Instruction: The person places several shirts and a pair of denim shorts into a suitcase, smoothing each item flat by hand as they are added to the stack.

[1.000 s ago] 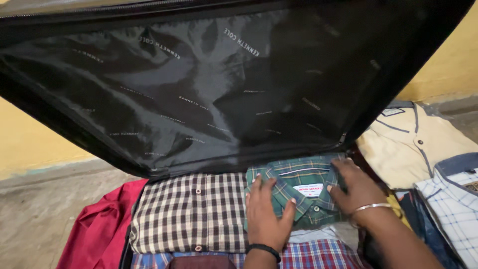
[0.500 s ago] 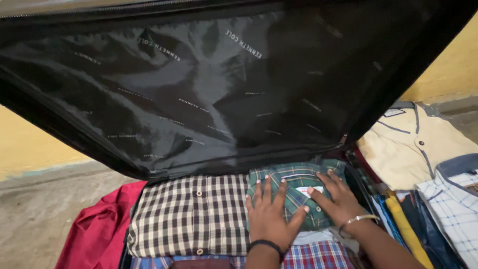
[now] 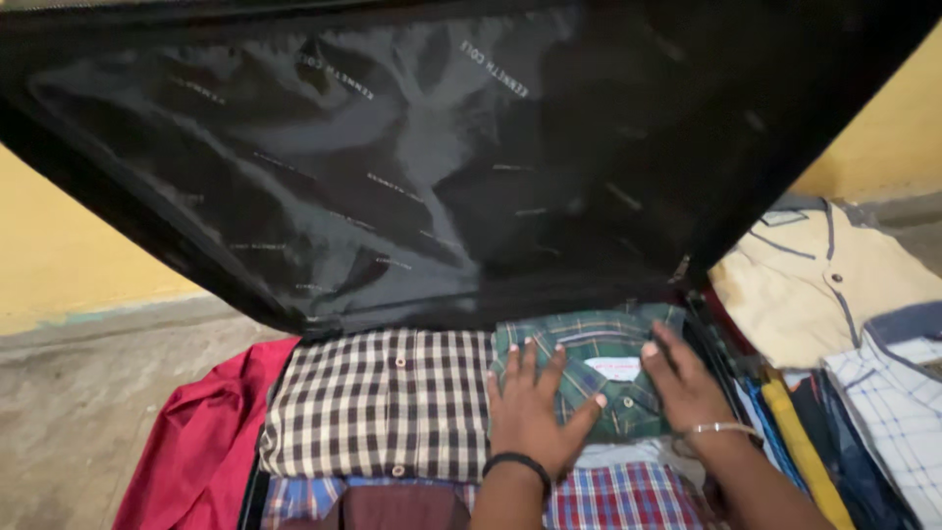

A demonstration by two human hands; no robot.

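Your left hand (image 3: 530, 412) and right hand (image 3: 692, 393) lie flat with fingers spread, grasping nothing, on the green plaid shirt (image 3: 599, 373), lower centre of frame, its long axis running left-right.

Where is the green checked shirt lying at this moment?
The green checked shirt lies in the suitcase, right of the brown checked shirt, under the left hand and right hand.

left hand (image 3: 530, 412) and right hand (image 3: 687, 388) flat, palms down, fingers spread, side by side
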